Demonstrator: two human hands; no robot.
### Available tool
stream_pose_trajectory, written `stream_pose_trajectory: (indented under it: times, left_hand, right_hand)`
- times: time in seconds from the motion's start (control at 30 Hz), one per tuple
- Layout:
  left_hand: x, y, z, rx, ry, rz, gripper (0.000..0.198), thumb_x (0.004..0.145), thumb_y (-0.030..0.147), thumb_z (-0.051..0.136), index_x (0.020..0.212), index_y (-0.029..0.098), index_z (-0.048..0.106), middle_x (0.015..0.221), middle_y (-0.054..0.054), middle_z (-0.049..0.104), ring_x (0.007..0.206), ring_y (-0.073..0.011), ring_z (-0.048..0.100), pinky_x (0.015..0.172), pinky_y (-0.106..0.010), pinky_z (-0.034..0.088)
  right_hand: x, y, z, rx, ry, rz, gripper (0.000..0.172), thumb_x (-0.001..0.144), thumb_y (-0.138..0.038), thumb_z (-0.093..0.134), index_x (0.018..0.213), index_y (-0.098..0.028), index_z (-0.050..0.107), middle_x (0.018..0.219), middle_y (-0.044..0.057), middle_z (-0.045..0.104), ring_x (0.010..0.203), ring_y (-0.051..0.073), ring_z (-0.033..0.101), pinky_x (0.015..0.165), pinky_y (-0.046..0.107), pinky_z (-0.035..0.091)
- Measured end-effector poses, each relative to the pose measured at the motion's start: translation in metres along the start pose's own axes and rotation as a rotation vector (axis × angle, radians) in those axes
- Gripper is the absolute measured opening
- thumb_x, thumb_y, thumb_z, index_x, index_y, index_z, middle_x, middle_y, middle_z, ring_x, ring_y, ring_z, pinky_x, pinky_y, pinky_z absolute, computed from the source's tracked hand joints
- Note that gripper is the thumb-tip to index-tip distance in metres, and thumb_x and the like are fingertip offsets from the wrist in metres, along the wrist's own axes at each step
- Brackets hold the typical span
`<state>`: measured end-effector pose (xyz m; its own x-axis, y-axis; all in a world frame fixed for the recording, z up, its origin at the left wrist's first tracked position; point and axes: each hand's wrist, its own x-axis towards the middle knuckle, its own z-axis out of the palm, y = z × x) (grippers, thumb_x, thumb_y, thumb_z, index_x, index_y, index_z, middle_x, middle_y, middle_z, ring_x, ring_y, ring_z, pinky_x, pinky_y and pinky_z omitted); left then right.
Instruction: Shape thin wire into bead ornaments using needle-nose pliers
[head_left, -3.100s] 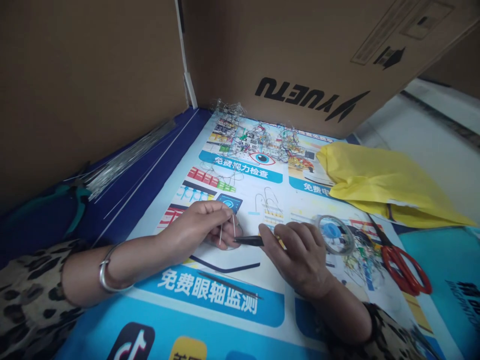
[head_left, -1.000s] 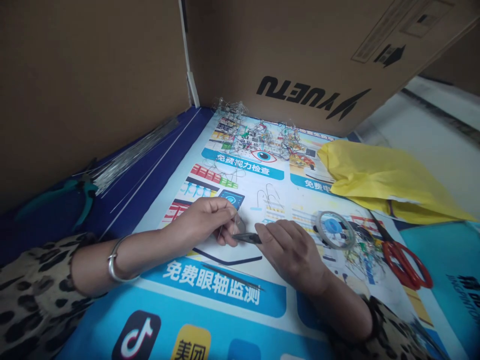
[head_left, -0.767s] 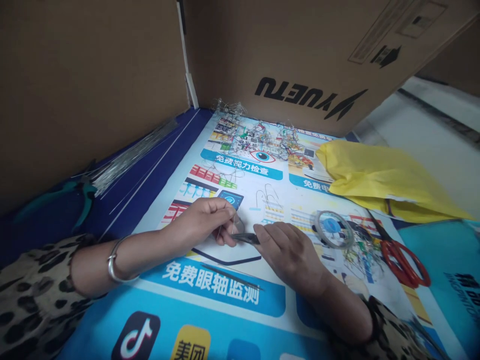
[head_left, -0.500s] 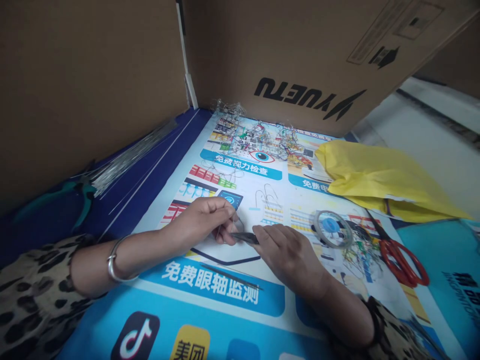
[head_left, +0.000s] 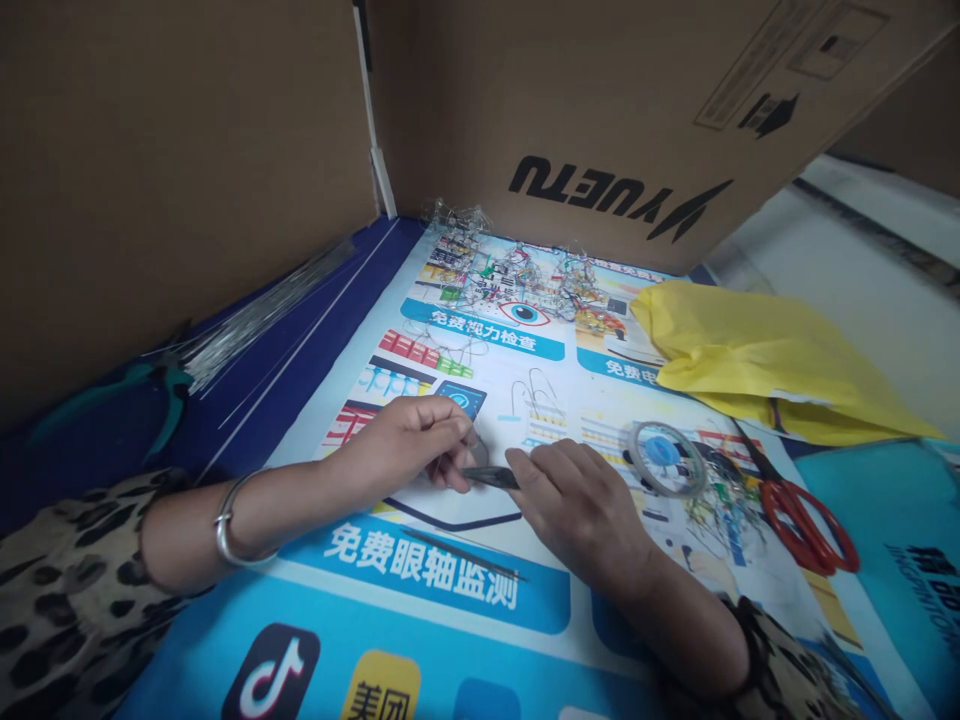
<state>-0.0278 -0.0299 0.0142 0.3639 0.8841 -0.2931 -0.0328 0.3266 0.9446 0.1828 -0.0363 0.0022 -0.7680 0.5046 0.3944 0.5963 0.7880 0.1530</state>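
My left hand is closed in a pinch over the printed sheet. A thin wire shows faintly at its fingertips; most of it is hidden by the fingers. My right hand is wrapped around dark pliers, whose slim jaws point left and reach the fingers of my left hand. The handles are covered by my palm. Just beyond both hands lie a few bent wire pieces on the sheet.
Tangled wire pieces lie at the back before a cardboard box. Straight wires and teal-handled pliers are at left. On the right are a tape roll, red scissors and a yellow bag.
My right hand and the pliers have shifted very slightly. The wire at my left fingertips shows less than before. Everything else lies as it was.
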Motion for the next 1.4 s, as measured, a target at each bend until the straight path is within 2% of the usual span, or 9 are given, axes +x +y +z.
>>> stream_pose_trajectory:
  times: [0.27,0.47,0.9,1.17,1.3,1.4]
  left_hand:
    - [-0.0005,0.003,0.003,-0.002,0.032,-0.035,0.02,0.08,0.031,0.054,0.072,0.014,0.056,0.059,0.0,0.061,0.051,-0.0122,0.064,0.045,-0.018,0.041]
    - [-0.0011,0.0047,0.0041,0.011,0.036,-0.045,0.02,0.08,0.032,0.053,0.072,0.014,0.055,0.058,0.001,0.061,0.051,-0.0122,0.063,0.046,-0.019,0.042]
    - [-0.0026,0.0032,0.002,0.066,0.009,0.025,0.019,0.084,0.029,0.048,0.074,0.014,0.053,0.061,0.002,0.059,0.053,-0.0105,0.062,0.051,-0.02,0.045]
    - [-0.0056,0.0064,0.002,0.284,0.007,0.16,0.023,0.085,0.027,0.045,0.069,0.013,0.054,0.062,-0.001,0.06,0.057,-0.0102,0.059,0.057,-0.021,0.047]
    - [-0.0037,0.0033,0.0008,0.218,-0.008,0.136,0.021,0.086,0.026,0.044,0.072,0.013,0.054,0.063,0.001,0.06,0.057,-0.0094,0.061,0.056,-0.02,0.048]
    - [-0.0017,0.0003,-0.0006,0.159,-0.01,0.106,0.019,0.086,0.026,0.044,0.075,0.013,0.054,0.065,0.001,0.06,0.058,-0.0098,0.063,0.056,-0.02,0.049]
  right_hand:
    - [-0.0038,0.0012,-0.001,-0.091,0.036,-0.04,0.022,0.081,-0.014,0.054,0.103,-0.011,0.057,0.074,0.004,0.054,0.072,0.017,0.048,0.061,0.032,0.036]
    - [-0.0031,0.0004,-0.0003,-0.096,0.002,-0.031,0.019,0.083,-0.016,0.052,0.1,-0.012,0.058,0.071,0.003,0.054,0.069,0.016,0.044,0.06,0.032,0.034]
    - [0.0026,-0.0022,-0.0007,0.005,-0.023,0.017,0.012,0.085,-0.02,0.049,0.088,-0.014,0.059,0.066,0.002,0.052,0.066,0.016,0.043,0.058,0.031,0.031]
    - [0.0004,0.0001,0.0032,0.077,-0.074,0.049,0.011,0.085,-0.025,0.051,0.085,-0.016,0.058,0.068,0.002,0.053,0.065,0.016,0.043,0.058,0.031,0.031]
    - [-0.0008,-0.0011,0.0055,0.124,-0.092,0.086,0.013,0.086,-0.027,0.05,0.087,-0.016,0.058,0.072,0.003,0.055,0.069,0.017,0.045,0.061,0.03,0.033]
    - [-0.0003,-0.0031,0.0054,0.177,-0.116,0.135,0.015,0.087,-0.028,0.048,0.081,-0.017,0.057,0.071,0.003,0.055,0.068,0.016,0.047,0.062,0.028,0.033]
